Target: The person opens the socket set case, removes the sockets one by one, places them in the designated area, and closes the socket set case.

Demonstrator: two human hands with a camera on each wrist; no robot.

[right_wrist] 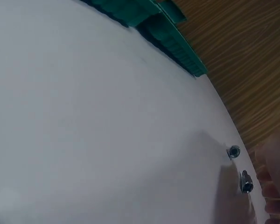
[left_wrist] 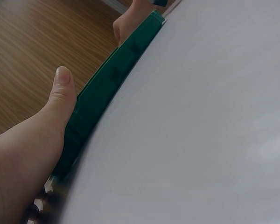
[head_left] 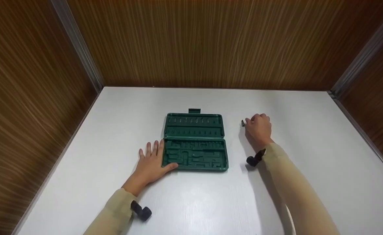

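Left hand [head_left: 150, 163]: flat on white surface [head_left: 309, 182], fingers straight, thumb against near-left edge of open green plastic tool case [head_left: 194, 142]; case may slide if nudged. Right hand [head_left: 259, 128]: fingers curled over small silver metal bits [right_wrist: 239, 168] right of case; grip unclear. Bits could roll away.

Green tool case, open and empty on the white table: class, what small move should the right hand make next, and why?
Probably pinch one of the small metal bits by the right hand. The green case lies open with bare slots, the left hand rests flat against its edge, and the right fingertips are curled just beside the bits; no grip shows yet.
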